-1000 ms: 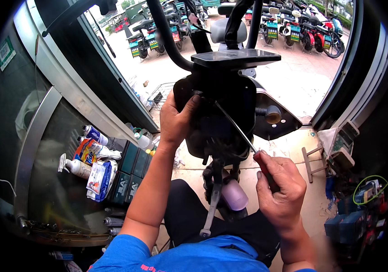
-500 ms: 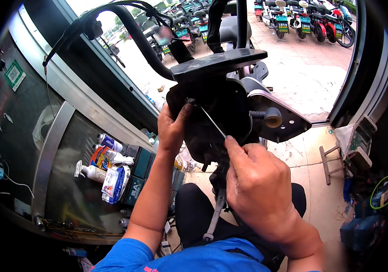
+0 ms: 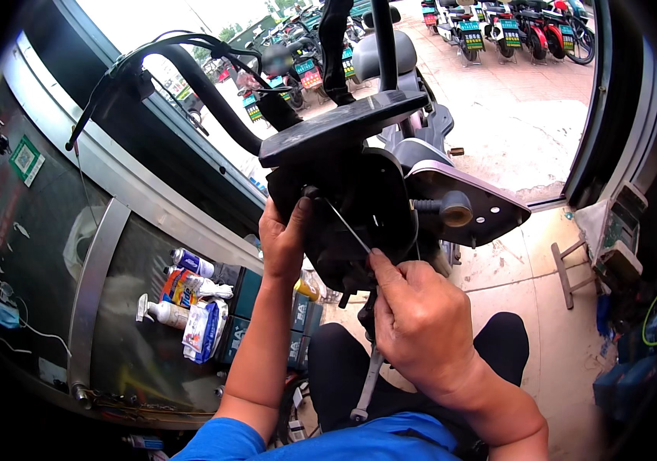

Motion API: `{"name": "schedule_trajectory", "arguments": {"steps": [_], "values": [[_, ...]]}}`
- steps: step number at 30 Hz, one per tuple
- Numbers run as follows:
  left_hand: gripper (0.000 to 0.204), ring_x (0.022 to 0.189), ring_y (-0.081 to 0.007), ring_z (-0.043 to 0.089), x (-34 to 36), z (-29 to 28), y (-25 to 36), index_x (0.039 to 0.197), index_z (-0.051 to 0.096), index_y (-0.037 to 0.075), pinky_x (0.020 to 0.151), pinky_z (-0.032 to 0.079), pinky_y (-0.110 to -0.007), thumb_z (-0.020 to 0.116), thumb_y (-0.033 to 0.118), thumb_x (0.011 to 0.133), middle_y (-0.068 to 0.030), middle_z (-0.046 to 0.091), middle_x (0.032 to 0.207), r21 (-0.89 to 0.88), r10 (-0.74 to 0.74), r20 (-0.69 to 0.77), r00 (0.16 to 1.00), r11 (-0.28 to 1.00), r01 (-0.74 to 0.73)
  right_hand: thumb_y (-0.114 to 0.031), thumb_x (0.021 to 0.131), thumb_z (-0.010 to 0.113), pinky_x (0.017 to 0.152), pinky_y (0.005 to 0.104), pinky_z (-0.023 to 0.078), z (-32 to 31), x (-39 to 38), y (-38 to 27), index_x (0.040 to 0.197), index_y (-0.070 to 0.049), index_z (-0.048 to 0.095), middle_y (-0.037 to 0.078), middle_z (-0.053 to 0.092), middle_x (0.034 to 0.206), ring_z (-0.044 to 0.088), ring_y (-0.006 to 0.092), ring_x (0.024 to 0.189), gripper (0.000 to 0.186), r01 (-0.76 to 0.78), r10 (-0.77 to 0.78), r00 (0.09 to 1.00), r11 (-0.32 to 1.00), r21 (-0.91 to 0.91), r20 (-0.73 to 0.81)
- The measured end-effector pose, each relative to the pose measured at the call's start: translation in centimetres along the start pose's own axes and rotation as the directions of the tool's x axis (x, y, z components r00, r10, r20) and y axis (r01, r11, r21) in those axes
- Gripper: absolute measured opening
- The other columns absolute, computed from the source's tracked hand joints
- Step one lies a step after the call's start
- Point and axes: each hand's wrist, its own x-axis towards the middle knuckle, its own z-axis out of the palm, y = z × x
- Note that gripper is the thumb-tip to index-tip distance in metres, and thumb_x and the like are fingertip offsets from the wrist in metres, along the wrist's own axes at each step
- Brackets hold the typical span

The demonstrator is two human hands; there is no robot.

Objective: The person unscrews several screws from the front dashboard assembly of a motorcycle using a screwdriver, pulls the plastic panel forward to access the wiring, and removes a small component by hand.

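In front of me is the underside of an electric scooter's front end, with a black plastic housing (image 3: pixel 374 180) below a flat black panel (image 3: pixel 344 127). My left hand (image 3: pixel 282 238) grips the housing's left edge, its thumb in front beside a small dark fitting (image 3: pixel 311 191) and its other fingers hidden behind. Closed around a screwdriver (image 3: pixel 349 228) is my right hand (image 3: pixel 424 323); the handle is covered by the fingers. The thin metal shaft slants up and left, its tip meeting the fitting by my left thumb. I cannot make out a screw there.
A black handlebar (image 3: pixel 217 100) with loose cables rises at upper left. A spray bottle (image 3: pixel 165 313), cans and packets stand by dark batteries (image 3: pixel 242 296) on the left. A grey metal bar (image 3: pixel 367 388) hangs between my knees. A wooden stool (image 3: pixel 570 269) stands right; parked scooters line up outside.
My view has shifted, so the housing and both hands appear a little further left. The screwdriver's tip stays at the same fitting, and both grips are unchanged.
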Motion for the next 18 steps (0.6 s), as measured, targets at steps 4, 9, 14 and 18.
{"name": "schedule_trajectory", "arguments": {"steps": [4, 9, 14, 18], "values": [[0.044, 0.109, -0.0129, 0.068, 0.0, 0.6, 0.0, 0.14, 0.063, 0.002, 0.099, 0.054, -0.03, 0.075, 0.029, 0.107, -0.0054, 0.074, 0.124, -0.027, -0.02, 0.005, 1.0, 0.999, 0.02, 0.002, 0.082, 0.074, 0.063, 0.0409, 0.057, 0.9, -0.9, 0.3, 0.129, 0.002, 0.077, 0.015, 0.068, 0.092, 0.069, 0.0315, 0.073, 0.046, -0.003, 0.003, 1.0, 1.0, -0.021, -0.031], [0.045, 0.114, -0.0139, 0.067, -0.1, 0.4, -0.1, 0.144, 0.06, 0.004, 0.103, 0.054, -0.031, 0.073, 0.027, 0.108, -0.0063, 0.072, 0.129, -0.066, -0.037, 0.006, 0.999, 0.997, 0.037, 0.0, 0.085, 0.073, 0.062, 0.0394, 0.057, 0.9, -0.6, -0.2, 0.13, 0.003, 0.075, 0.014, 0.063, 0.089, 0.068, 0.03, 0.072, 0.046, -0.017, 0.017, 1.0, 1.0, -0.002, -0.006], [0.044, 0.115, -0.0153, 0.068, -0.2, 0.8, -0.1, 0.141, 0.06, 0.003, 0.104, 0.053, -0.032, 0.075, 0.026, 0.106, -0.0069, 0.072, 0.13, -0.023, -0.017, -0.015, 1.0, 1.0, 0.016, -0.001, 0.086, 0.072, 0.061, 0.0387, 0.057, 0.3, -0.1, -0.4, 0.131, 0.004, 0.074, 0.013, 0.06, 0.085, 0.067, 0.0287, 0.071, 0.045, -0.022, 0.022, 0.999, 1.0, -0.002, 0.026], [0.045, 0.114, -0.0159, 0.068, 0.0, 1.0, -0.3, 0.139, 0.06, 0.002, 0.104, 0.053, -0.033, 0.077, 0.026, 0.105, -0.007, 0.072, 0.129, 0.0, -0.022, -0.05, 0.999, 1.0, 0.022, 0.0, 0.086, 0.07, 0.06, 0.0386, 0.057, -0.4, 0.0, -0.5, 0.131, 0.005, 0.074, 0.014, 0.06, 0.085, 0.068, 0.0281, 0.071, 0.045, -0.017, 0.018, 0.998, 1.0, -0.008, 0.055]]}}
